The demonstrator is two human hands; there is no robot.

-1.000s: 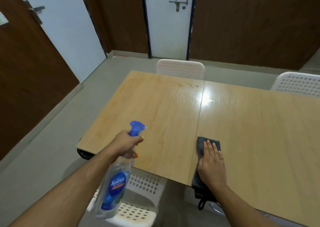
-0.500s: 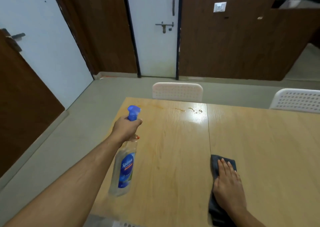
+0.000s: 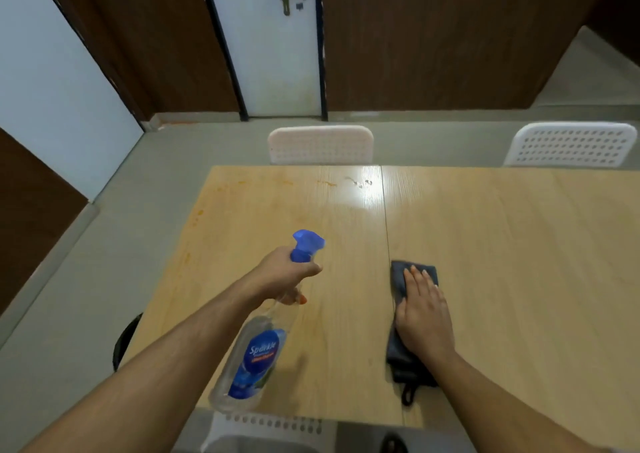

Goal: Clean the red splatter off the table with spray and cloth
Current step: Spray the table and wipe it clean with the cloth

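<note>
My left hand grips the neck of a clear spray bottle with a blue trigger head and blue label, held above the near left part of the wooden table, nozzle pointing away from me. My right hand lies flat, fingers straight, on a dark grey cloth spread on the table just right of the centre seam. Faint orange-red splatter streaks the far left part of the table, with more specks along its left edge. A few drops glisten near the far seam.
Two white perforated chairs stand at the table's far side, one at the middle and one at the right. Another white chair is tucked under the near edge. Doors and brown wall panels stand beyond the grey floor.
The view shifted closer over the table. My left hand carried the bottle right, inward from the table's left edge. My right hand stayed flat on the cloth.
</note>
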